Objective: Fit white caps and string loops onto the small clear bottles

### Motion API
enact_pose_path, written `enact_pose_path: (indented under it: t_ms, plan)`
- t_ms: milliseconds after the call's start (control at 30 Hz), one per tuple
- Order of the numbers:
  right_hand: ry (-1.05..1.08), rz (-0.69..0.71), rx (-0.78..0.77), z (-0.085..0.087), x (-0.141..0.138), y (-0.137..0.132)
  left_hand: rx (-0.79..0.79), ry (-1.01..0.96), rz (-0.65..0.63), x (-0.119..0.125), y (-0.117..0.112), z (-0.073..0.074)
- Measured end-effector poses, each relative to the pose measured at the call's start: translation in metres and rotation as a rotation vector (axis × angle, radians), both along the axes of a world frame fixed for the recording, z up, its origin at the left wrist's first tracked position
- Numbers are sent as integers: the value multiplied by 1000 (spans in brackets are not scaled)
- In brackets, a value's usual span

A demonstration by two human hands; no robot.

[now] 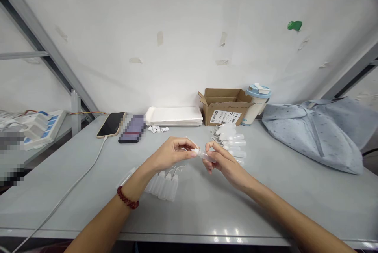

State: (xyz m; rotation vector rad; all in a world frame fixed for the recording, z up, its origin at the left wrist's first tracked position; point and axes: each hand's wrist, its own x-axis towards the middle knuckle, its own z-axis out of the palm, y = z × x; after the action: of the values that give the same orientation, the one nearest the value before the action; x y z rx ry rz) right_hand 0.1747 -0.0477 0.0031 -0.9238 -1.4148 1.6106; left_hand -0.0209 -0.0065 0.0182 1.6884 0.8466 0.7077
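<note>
Over the middle of the table, both hands meet at one small translucent dropper bottle [206, 156]. My left hand [171, 152] is closed, thumb and fingers pinching the white top [195, 151] of that bottle. My right hand [223, 161] has its fingers around the bottle's body, which points right and slightly down. Several similar bottles [167, 188] with thin white strips at their necks lie in a row under and beside my left wrist. More bottles [236, 142] lie stacked behind my right hand, partly hidden by it.
Small white caps [158, 129] lie before a stack of white trays [174, 116]. Along the back stand an open cardboard box [226, 107] and a lidded cup [256, 103]. Two phones [110, 125] are at left, one with a cable [79, 180]. Blue fabric [313, 136] covers the right side.
</note>
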Motion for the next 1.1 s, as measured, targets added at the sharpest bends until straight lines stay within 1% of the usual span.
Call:
enact_pose_path:
  t_ms: [100, 267, 367, 433, 600, 767, 867, 967, 1100]
  plan:
    - [27, -6, -36, 0, 0, 1, -10, 2, -11, 1, 1, -1]
    - [15, -21, -18, 2, -1, 0, -53, 55, -16, 3, 1, -3]
    - [5, -21, -34, 2, -1, 0, -87, 92, -45, 4, 0, -2]
    - [12, -15, -53, 2, -1, 0, -54, 90, -44, 4, -2, 0]
    - [50, -25, -68, 1, -1, 1, 38, 98, 22, 5, -5, 5]
    - [22, -20, -43, 4, -1, 0, -7, 144, -39, 7, -3, -2]
    - [6, -10, -53, 5, -2, -1, -18, 139, -57, 7, -3, -4]
    - [28, -4, -89, 4, -1, 0, 2, 98, -42, 7, -6, -3]
    - [60, 4, -125, 2, 0, 2, 12, 62, 9, 7, -7, -2]
